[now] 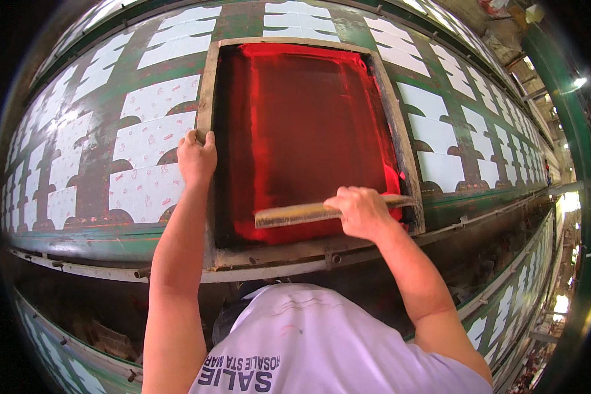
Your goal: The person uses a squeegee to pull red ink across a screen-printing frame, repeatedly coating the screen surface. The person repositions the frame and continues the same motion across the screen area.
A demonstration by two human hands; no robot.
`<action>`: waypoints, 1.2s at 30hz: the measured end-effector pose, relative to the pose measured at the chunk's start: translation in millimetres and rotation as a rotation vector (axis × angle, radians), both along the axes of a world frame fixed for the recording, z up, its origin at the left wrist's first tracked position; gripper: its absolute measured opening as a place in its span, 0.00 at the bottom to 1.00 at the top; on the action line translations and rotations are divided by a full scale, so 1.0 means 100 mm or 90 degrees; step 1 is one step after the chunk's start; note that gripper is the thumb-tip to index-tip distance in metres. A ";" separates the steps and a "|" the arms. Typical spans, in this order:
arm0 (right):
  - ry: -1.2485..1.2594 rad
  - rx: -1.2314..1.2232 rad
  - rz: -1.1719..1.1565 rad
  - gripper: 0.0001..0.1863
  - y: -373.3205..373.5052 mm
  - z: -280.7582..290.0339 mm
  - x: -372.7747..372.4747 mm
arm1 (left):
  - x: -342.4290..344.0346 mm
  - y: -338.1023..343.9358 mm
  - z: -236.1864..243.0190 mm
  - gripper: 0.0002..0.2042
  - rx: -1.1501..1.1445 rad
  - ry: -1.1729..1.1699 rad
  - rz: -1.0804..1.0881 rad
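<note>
A large wooden-framed printing screen (315, 125) lies on the long green table, its mesh smeared with bright red ink. My left hand (197, 156) is closed round the left rail of the frame (207, 92). With my right hand (359, 211) I grip a long wooden squeegee (289, 215) near its right part. The squeegee lies crosswise over the near end of the screen, and its lower edge is hidden from here. Thick red ink (393, 180) gathers along the screen's right side.
Rows of white cut fabric pieces (433, 134) lie on the green table (134, 235) on both sides of the screen. Those on the left (152, 141) carry small red prints. A metal rail (276, 268) runs along the near edge. Another table (515, 308) with pieces stands behind me.
</note>
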State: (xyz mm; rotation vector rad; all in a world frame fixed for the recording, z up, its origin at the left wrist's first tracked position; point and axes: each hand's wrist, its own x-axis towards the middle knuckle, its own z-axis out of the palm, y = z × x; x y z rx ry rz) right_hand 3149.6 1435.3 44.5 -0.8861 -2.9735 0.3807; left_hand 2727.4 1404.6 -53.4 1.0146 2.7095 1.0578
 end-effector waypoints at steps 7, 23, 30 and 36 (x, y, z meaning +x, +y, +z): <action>-0.027 -0.052 0.012 0.19 -0.28 0.09 0.10 | 0.03 -0.02 0.06 0.29 -0.033 0.006 -0.018; -0.070 0.022 0.024 0.20 3.28 -0.11 -1.45 | 0.26 0.13 0.25 0.27 -0.124 0.057 0.082; 0.002 0.128 -0.058 0.27 4.42 -0.34 -2.11 | 0.28 0.21 0.23 0.25 -0.151 0.090 0.109; -0.050 0.060 0.024 0.23 4.38 -0.19 -2.02 | 0.25 0.23 0.24 0.26 -0.220 0.082 0.130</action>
